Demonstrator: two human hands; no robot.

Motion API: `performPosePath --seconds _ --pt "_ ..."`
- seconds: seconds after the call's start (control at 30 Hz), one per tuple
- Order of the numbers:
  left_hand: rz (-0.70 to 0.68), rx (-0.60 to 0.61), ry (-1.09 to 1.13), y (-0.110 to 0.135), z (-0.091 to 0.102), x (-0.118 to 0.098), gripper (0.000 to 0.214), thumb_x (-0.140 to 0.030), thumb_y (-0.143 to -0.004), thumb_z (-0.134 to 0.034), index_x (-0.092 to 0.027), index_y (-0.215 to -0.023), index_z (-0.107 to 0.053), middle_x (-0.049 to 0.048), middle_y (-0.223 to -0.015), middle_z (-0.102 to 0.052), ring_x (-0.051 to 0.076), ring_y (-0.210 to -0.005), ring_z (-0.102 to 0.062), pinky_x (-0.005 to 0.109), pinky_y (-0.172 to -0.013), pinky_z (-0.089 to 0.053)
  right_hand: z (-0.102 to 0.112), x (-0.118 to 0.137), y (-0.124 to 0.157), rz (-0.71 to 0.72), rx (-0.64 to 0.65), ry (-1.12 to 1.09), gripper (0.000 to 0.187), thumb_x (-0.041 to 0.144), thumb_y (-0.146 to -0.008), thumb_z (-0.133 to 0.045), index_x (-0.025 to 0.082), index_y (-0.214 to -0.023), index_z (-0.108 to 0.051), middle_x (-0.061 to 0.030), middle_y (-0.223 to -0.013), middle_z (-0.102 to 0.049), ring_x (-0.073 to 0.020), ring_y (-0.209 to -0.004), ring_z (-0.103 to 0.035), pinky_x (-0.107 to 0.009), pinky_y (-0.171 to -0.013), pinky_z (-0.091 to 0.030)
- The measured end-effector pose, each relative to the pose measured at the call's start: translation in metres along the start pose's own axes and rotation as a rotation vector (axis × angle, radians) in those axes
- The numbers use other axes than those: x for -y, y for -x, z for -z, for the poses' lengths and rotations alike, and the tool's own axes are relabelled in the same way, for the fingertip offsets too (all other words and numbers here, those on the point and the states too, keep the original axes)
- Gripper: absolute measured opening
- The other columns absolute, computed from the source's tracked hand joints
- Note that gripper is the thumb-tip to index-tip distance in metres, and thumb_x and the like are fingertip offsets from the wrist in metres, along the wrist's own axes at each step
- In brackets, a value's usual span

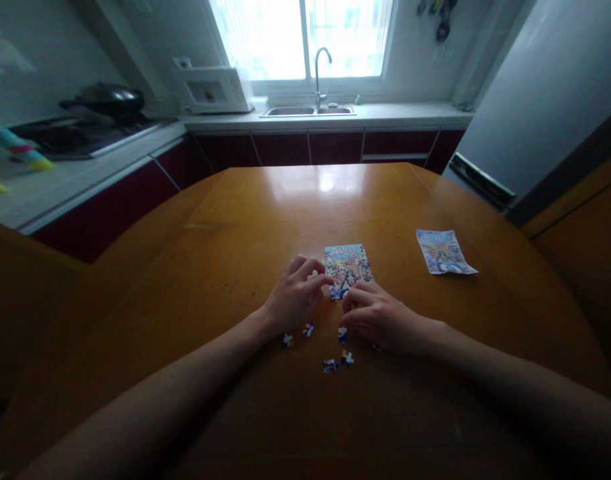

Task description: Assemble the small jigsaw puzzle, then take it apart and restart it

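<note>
A small jigsaw puzzle [346, 261], mostly assembled and printed with a crowded colourful picture, lies on the wooden table. My left hand [300, 287] is at its left side, fingers bent and apart, one fingertip touching the left edge. A pale puzzle piece [312, 274] shows between those fingers, apparently on the table. At the puzzle's lower right, my right hand [372, 310] has its fingers pinched together at a small piece, largely hidden by them. Several loose pieces lie nearer me, among them a blue-and-white piece [342, 335] and a dark rectangular piece [330, 366].
A creased printed sheet [444, 252] lies to the right on the oval wooden table [225, 227]. Beyond the table are a counter with a sink [290, 111], a microwave [215, 90] and a wok [110, 100] on the stove. A fridge [545, 87] stands at the right.
</note>
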State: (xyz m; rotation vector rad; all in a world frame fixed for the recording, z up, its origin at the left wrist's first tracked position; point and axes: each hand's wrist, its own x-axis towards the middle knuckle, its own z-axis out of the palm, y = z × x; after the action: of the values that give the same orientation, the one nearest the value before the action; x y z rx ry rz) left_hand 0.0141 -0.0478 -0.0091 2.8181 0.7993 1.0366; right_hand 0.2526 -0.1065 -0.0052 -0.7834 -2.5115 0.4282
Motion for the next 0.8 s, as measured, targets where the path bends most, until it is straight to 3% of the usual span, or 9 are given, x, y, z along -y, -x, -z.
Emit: performPosePath --seconds 0.33,0.5,0.6,0.8 --pt "0.01 0.019 0.022 0.0 0.0 0.0 0.027 -0.001 -0.085 -0.056 -0.021 -0.1 -0.068 0.0045 -0.098 -0.059 0.021 -0.095 -0.048 0.035 -0.084 -0.047 -0.001 0.005 -0.003 -0.031 0.019 0.03 0.02 0.016 -0.096 -0.053 0.024 -0.099 -0.071 -0.0055 -0.099 -0.064 -0.0196 -0.095 -0.051 -0.035 -0.086 -0.042" --pt "0.009 0.024 0.022 0.0 0.0 0.0 0.029 -0.001 -0.085 -0.056 -0.021 -0.101 -0.069 0.0047 -0.098 -0.059 0.021 -0.094 -0.048 0.035 -0.083 -0.047 0.001 0.011 -0.004 -0.1 0.02 0.144 0.023 0.035 -0.093 -0.062 0.019 -0.077 -0.066 -0.007 -0.09 -0.063 -0.0217 -0.091 -0.051 -0.037 -0.084 -0.042" --pt "0.001 0.012 0.021 0.0 0.0 0.001 0.028 0.0 -0.085 -0.056 -0.021 -0.099 -0.069 0.0045 -0.097 -0.06 0.02 -0.094 -0.049 0.034 -0.083 -0.047 -0.001 0.013 -0.004 -0.087 0.051 0.138 0.025 0.041 -0.09 -0.066 0.02 -0.076 -0.067 -0.0064 -0.09 -0.064 -0.0219 -0.092 -0.051 -0.037 -0.084 -0.042" --pt "0.011 0.016 0.023 0.001 -0.001 0.001 0.028 -0.001 -0.085 -0.056 -0.021 -0.1 -0.069 0.0046 -0.097 -0.059 0.02 -0.093 -0.048 0.034 -0.083 -0.048 0.005 0.012 -0.003 -0.096 0.045 0.108 0.02 0.02 -0.097 -0.054 0.021 -0.085 -0.07 -0.0056 -0.092 -0.064 -0.0191 -0.089 -0.051 -0.034 -0.084 -0.041"
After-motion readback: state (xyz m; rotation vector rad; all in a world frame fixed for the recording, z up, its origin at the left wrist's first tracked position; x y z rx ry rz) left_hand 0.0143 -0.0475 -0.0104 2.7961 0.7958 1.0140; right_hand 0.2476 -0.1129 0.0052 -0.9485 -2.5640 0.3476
